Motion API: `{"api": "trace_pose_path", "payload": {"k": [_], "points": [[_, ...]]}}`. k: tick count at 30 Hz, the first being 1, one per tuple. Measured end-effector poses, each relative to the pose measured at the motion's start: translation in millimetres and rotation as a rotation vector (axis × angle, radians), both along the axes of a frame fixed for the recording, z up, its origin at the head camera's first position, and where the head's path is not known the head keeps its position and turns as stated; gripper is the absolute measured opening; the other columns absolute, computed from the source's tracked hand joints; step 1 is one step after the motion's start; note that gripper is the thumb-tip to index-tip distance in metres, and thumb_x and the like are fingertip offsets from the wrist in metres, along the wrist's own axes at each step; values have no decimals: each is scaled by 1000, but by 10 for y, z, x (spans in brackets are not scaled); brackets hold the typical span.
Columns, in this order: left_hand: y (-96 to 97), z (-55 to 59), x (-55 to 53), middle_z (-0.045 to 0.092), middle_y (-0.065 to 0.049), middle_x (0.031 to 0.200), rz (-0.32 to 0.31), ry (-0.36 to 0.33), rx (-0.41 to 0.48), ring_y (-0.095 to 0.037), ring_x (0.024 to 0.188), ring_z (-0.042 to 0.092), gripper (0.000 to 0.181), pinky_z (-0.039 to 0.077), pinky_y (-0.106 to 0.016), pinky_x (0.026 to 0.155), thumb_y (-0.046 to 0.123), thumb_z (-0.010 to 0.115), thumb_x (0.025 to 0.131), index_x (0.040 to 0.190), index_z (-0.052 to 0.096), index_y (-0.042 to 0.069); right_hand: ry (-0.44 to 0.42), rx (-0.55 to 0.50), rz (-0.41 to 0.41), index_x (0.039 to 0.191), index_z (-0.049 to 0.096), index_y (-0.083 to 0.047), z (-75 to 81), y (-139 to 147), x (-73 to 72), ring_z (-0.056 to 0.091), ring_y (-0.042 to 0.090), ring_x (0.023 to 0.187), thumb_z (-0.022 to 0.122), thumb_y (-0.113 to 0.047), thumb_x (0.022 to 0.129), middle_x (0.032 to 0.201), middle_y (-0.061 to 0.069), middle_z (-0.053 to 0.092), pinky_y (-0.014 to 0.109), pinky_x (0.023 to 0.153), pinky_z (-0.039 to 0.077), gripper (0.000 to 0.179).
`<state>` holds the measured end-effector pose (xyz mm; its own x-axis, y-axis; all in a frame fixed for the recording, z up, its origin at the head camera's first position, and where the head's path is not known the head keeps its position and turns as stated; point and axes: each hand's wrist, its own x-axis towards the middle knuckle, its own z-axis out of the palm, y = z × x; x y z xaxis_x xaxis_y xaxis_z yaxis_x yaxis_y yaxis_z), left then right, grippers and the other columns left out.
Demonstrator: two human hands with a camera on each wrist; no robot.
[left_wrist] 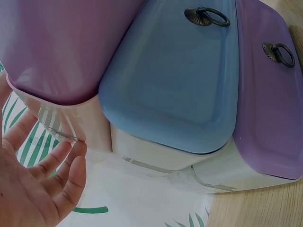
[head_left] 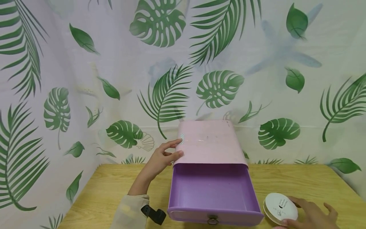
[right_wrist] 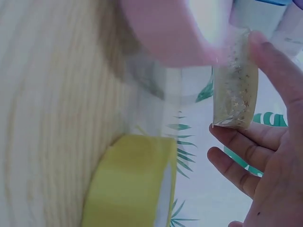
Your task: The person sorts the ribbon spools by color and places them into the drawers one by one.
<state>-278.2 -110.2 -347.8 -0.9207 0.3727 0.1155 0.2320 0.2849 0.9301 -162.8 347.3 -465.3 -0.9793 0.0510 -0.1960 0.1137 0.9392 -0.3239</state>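
Note:
My left hand (head_left: 163,157) touches the left side of a pale pink drawer unit (head_left: 210,143), fingers loosely bent against its casing. The unit's top purple drawer (head_left: 214,217) is pulled out, and no items show inside it. My right hand (head_left: 313,213) pinches a white ribbon spool (head_left: 281,207) by its rim, just right of the drawer's front corner. In the right wrist view, the spool (right_wrist: 235,92) sits between thumb and fingers, above the table, with a glittery pale ribbon wound on it.
Below the open drawer, a blue drawer (left_wrist: 175,80) and another purple drawer (left_wrist: 270,99) are closed, each with a ring handle. Near my right hand are a yellow ribbon roll (right_wrist: 125,184) and a pink roll (right_wrist: 165,35). A leaf-patterned cloth (head_left: 114,95) hangs behind the wooden table (head_left: 94,194).

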Motion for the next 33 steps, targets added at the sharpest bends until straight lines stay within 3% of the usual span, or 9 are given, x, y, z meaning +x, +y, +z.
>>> {"api": "trace_pose_path", "payload": {"k": [6, 10, 13, 16, 18, 20, 22, 25, 33], "points": [[3, 11, 14, 44, -10, 138, -9, 5, -4, -17, 96, 60, 53, 48, -37, 81, 32, 66, 91, 141, 50, 31, 51, -21, 4, 135, 45, 6, 110, 20, 26, 54, 52, 107, 69, -62, 77, 115, 27, 62, 73, 89, 6, 93], [9, 14, 21, 44, -10, 138, -9, 7, -5, -17, 95, 61, 53, 47, -35, 80, 32, 66, 91, 141, 50, 31, 196, -29, 40, 132, 47, 7, 276, -13, 94, 58, 48, 101, 72, -53, 79, 110, 25, 65, 73, 89, 6, 84], [14, 15, 22, 44, -10, 138, -9, 7, -4, -16, 95, 61, 52, 47, -33, 79, 31, 66, 91, 141, 50, 31, 313, -32, 63, 131, 49, 6, 471, -57, 144, 60, 41, 95, 76, -46, 78, 104, 21, 67, 70, 88, 13, 78], [12, 9, 13, 44, -10, 138, -12, 13, -6, -16, 95, 62, 52, 47, -33, 79, 31, 65, 91, 141, 49, 31, 404, -58, 103, 130, 52, 3, 676, -92, 176, 59, 12, 86, 80, -39, 76, 101, 14, 69, 61, 84, 30, 73], [10, 6, 9, 44, -10, 137, -13, 16, -8, -16, 95, 62, 53, 48, -33, 79, 32, 65, 91, 142, 49, 31, 444, -92, 140, 131, 52, 1, 795, -118, 186, 52, -3, 85, 80, -34, 76, 104, 9, 68, 45, 78, 41, 70], [8, 8, 6, 44, -10, 137, -12, 18, -10, -17, 96, 62, 53, 47, -33, 78, 32, 65, 91, 142, 49, 31, 500, -139, 190, 131, 53, -2, 891, -148, 178, 44, -13, 81, 82, -27, 76, 111, -5, 63, 31, 67, 44, 68], [8, 9, 6, 44, -10, 138, -9, 16, -10, -18, 97, 62, 53, 47, -33, 78, 32, 65, 91, 142, 49, 31, 524, -174, 228, 133, 53, -4, 995, -214, 166, 44, -12, 81, 81, -23, 76, 112, -18, 57, 22, 62, 43, 66], [7, 5, 2, 44, -10, 138, -8, 14, -9, -18, 97, 62, 53, 47, -32, 77, 33, 66, 91, 142, 49, 31, 593, -198, 296, 133, 54, -8, 1138, -334, 156, 48, -9, 81, 83, -20, 73, 108, -30, 50, 20, 62, 44, 68], [10, 5, 13, 45, -10, 138, -1, 12, -16, -19, 99, 62, 53, 49, -37, 81, 32, 65, 91, 141, 49, 32, 635, -256, 428, 138, 51, -19, 1442, -796, 183, 49, -3, 87, 86, -21, 70, 109, -21, 56, 20, 62, 38, 76]]}}
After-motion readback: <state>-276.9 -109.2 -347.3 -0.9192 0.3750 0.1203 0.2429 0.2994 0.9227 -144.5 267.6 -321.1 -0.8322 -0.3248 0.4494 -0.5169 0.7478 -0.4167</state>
